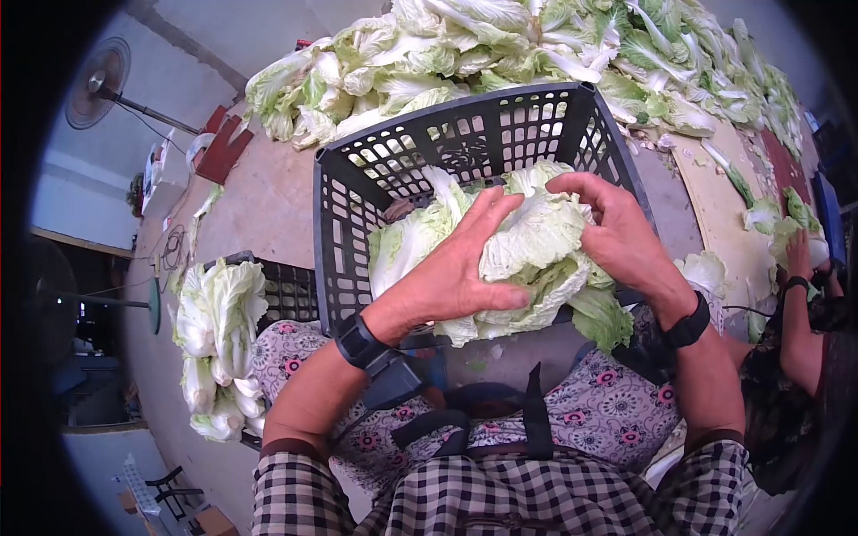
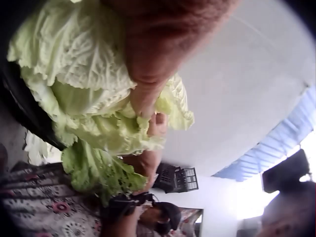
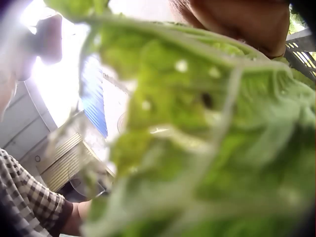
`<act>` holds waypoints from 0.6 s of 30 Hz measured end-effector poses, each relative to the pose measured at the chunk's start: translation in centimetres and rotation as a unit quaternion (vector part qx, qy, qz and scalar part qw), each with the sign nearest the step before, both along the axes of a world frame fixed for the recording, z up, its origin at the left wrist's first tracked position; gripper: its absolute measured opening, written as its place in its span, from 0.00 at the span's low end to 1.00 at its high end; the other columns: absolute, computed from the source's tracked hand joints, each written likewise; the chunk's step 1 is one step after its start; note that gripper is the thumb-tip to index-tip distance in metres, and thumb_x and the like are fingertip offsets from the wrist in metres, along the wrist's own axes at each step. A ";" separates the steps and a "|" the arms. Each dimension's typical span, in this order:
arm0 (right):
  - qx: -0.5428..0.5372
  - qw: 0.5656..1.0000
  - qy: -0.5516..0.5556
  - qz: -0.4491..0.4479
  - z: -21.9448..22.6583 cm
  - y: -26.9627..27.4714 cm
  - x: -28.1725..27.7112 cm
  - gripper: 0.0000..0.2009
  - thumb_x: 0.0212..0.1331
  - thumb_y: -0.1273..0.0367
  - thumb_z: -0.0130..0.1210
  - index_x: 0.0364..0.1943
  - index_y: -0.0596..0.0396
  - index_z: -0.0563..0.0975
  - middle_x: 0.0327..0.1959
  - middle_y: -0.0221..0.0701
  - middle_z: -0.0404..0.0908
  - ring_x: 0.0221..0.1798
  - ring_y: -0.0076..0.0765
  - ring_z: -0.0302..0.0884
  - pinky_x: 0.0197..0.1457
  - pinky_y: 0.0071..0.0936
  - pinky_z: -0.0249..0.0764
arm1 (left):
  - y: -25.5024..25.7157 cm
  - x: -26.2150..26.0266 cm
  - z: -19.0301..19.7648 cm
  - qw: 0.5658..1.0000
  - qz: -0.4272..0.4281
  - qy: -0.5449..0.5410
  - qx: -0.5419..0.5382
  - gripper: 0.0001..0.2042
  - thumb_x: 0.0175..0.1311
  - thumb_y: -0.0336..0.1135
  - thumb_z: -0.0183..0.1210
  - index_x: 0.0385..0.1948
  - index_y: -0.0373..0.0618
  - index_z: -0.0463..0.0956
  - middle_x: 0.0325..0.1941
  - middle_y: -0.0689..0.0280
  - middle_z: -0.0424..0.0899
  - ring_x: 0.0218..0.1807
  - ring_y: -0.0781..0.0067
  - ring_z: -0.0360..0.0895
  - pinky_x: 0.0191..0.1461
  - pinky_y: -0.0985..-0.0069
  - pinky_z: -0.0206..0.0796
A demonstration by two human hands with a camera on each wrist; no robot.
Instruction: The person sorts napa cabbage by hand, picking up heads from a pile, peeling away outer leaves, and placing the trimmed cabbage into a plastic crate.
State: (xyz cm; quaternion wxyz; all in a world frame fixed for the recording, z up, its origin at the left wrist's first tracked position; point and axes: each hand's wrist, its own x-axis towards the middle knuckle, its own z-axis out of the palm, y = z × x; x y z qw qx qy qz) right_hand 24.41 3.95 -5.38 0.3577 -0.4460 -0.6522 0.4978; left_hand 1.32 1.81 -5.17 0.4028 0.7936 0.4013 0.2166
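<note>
A napa cabbage [image 1: 536, 241] with pale, crinkled leaves lies at the near side of a black plastic crate [image 1: 344, 259]. My left hand [image 1: 460, 268] rests against its left side, fingers straight and thumb stretched across it. On the right side, my right hand [image 1: 617, 228] pinches the outer leaves with curled fingers and thumb. A loose green outer leaf [image 1: 603, 317] hangs below that hand; in the right wrist view this holed leaf [image 3: 197, 128] fills much of the picture. Another cabbage [image 1: 411, 246] lies inside the crate on the left.
Behind the crate rises a large heap of napa cabbages [image 1: 447, 45]. Several more cabbages [image 1: 219, 322] sit on a dark crate [image 1: 290, 290] at left. A second person's arm [image 1: 800, 313] reaches in at right, beside a board [image 1: 724, 205]. A fan [image 1: 98, 80] stands far left.
</note>
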 end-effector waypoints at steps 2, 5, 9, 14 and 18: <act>0.012 1.000 -0.011 0.011 -0.1 -0.2 -0.3 0.19 0.47 0.79 0.52 0.49 0.62 0.72 0.45 0.40 0.79 0.52 0.32 0.75 0.58 0.28 0.67 | -0.1 0.3 -2.6 0.996 0.061 -0.015 0.057 0.25 0.60 0.41 0.60 0.58 0.43 0.67 0.63 0.50 0.67 0.65 0.56 0.65 0.66 0.65 0.57; -0.004 0.998 -0.059 0.018 1.0 -0.3 0.7 0.21 0.48 0.77 0.54 0.51 0.62 0.71 0.50 0.40 0.76 0.54 0.35 0.73 0.61 0.29 0.66 | 0.2 0.2 -1.6 0.876 0.284 -0.271 -0.279 0.14 0.70 0.34 0.47 0.53 0.39 0.70 0.53 0.60 0.76 0.51 0.68 0.76 0.55 0.71 0.69; -0.020 0.998 -0.035 0.040 0.9 -0.2 1.9 0.22 0.51 0.74 0.56 0.54 0.60 0.70 0.54 0.39 0.74 0.57 0.35 0.71 0.62 0.29 0.65 | 1.4 -2.2 -0.3 0.764 0.299 -0.462 -0.338 0.25 0.69 0.46 0.48 0.61 0.39 0.58 0.60 0.54 0.70 0.57 0.58 0.73 0.59 0.62 0.70; 0.010 0.998 -0.053 0.018 1.6 0.1 1.7 0.21 0.54 0.73 0.55 0.54 0.58 0.70 0.52 0.33 0.76 0.53 0.30 0.72 0.59 0.27 0.67 | 1.9 -3.2 1.1 0.773 0.295 -0.488 -0.278 0.27 0.68 0.48 0.49 0.61 0.39 0.59 0.60 0.53 0.69 0.57 0.58 0.73 0.60 0.61 0.69; -0.099 0.982 0.152 -0.051 0.3 0.9 2.4 0.18 0.59 0.70 0.53 0.54 0.58 0.70 0.50 0.30 0.76 0.51 0.26 0.72 0.56 0.26 0.68 | 2.0 -3.2 2.1 0.778 0.260 -0.509 -0.260 0.28 0.67 0.49 0.50 0.61 0.38 0.59 0.60 0.53 0.69 0.58 0.57 0.72 0.61 0.61 0.67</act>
